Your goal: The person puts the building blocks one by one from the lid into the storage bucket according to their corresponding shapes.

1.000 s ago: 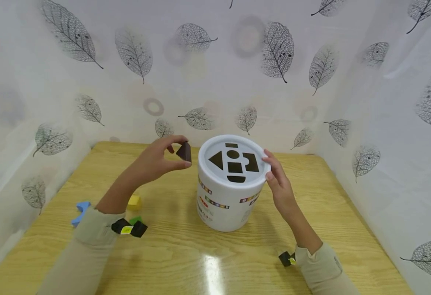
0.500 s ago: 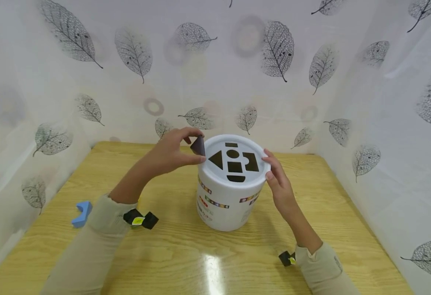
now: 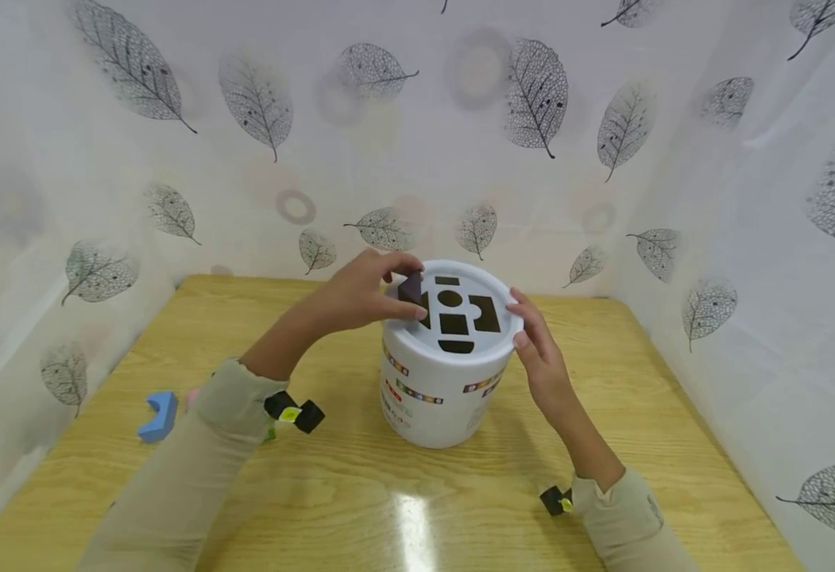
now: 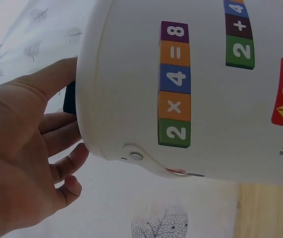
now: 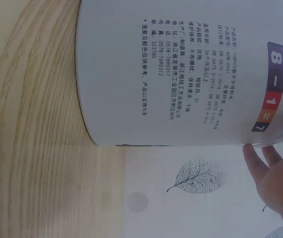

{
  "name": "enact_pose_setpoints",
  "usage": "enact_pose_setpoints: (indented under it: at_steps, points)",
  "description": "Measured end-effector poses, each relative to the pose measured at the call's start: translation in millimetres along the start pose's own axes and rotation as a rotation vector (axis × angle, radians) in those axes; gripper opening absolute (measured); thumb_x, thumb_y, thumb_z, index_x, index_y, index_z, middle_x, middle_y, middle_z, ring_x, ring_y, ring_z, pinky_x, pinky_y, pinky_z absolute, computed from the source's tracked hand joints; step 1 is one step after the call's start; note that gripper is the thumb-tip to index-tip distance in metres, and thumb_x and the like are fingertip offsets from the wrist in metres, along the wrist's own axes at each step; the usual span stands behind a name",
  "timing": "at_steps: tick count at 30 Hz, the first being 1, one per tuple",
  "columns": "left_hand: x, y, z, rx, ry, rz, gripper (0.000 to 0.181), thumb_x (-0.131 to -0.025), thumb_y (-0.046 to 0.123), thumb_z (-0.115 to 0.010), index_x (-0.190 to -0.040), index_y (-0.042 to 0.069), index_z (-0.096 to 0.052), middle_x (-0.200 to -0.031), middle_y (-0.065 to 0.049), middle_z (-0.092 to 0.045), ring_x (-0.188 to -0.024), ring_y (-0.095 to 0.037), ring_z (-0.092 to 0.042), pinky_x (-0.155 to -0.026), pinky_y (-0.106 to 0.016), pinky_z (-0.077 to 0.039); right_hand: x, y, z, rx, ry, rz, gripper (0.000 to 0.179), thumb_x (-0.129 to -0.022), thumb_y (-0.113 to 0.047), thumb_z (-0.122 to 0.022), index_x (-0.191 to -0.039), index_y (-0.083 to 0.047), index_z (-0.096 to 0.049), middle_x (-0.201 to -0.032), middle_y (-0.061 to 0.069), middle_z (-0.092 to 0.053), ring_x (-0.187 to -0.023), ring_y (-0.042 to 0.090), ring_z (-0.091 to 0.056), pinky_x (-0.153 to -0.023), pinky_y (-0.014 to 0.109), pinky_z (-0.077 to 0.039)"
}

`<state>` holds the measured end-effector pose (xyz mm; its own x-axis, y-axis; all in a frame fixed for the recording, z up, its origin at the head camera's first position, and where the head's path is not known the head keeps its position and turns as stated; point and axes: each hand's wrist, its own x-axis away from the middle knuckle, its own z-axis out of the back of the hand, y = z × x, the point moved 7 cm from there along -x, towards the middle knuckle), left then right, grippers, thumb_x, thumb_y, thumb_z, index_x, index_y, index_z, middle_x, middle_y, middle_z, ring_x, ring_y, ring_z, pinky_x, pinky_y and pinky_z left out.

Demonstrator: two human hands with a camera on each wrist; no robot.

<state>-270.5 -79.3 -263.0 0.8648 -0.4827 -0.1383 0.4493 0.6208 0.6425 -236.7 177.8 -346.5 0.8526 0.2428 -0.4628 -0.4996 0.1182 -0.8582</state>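
Observation:
A white bucket [image 3: 431,421] stands upright on the table, its lid [image 3: 489,343] cut with several shaped holes. My left hand [image 3: 356,295] pinches a dark triangular block [image 3: 411,287] between thumb and fingertips over the lid's left side, where it partly covers the triangular hole. In the left wrist view, the bucket's rim hides most of the dark block [image 4: 70,99], and the other fingers lie loosely bent. My right hand [image 3: 546,365] rests its fingertips and thumb against the lid's right rim. Printed number blocks and text mark the bucket's side [image 5: 181,74].
On the wooden table [image 3: 345,492], a blue notched block [image 3: 164,416] lies at the left. Beside the left sleeve show bits of a pink piece [image 3: 191,396] and a green piece [image 3: 271,434]. A leaf-patterned curtain [image 3: 403,167] encloses the back and sides.
My left hand has carried the dark triangular block rightward from beside the bucket to over the lid's triangular hole. The right hand and the bucket have stayed in place.

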Motion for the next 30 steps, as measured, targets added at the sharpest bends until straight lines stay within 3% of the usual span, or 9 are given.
enact_pose_setpoints:
  at_steps: [4, 9, 30]
  points:
    - [-4.9, -0.2, -6.2, -0.017, -0.026, 0.032, 0.069, -0.081, 0.045, -0.083, -0.140, 0.021, -0.057, -0.137, -0.001, -0.058, -0.124, -0.023, -0.041, -0.103, -0.048, -0.043, 0.1, 0.5, -0.2, 0.011, -0.003, -0.006, 0.041, -0.109, -0.020, -0.038, -0.148, -0.006, -0.042, -0.166, -0.004, -0.024, -0.156, 0.023, -0.018, -0.113, 0.017, -0.033]
    - [-5.8, 2.0, -9.5, -0.043, -0.037, 0.047, 0.069, -0.080, 0.046, -0.084, -0.139, 0.022, -0.059, -0.132, -0.008, -0.050, -0.120, -0.024, -0.040, -0.097, -0.046, -0.047, 0.7, 0.1, -1.0, 0.016, -0.005, -0.008, 0.041, -0.109, -0.020, -0.038, -0.148, -0.007, -0.042, -0.166, -0.005, -0.024, -0.155, 0.023, -0.018, -0.113, 0.017, -0.033]
    - [-7.7, 4.6, -12.5, -0.056, -0.058, 0.053, 0.067, -0.081, 0.045, -0.084, -0.137, 0.017, -0.061, -0.128, -0.007, -0.048, -0.120, -0.024, -0.035, -0.096, -0.045, -0.046, 1.1, 0.7, -0.5, 0.000, -0.009, 0.002, 0.041, -0.109, -0.020, -0.038, -0.148, -0.006, -0.041, -0.167, -0.004, -0.023, -0.156, 0.023, -0.017, -0.114, 0.017, -0.031]
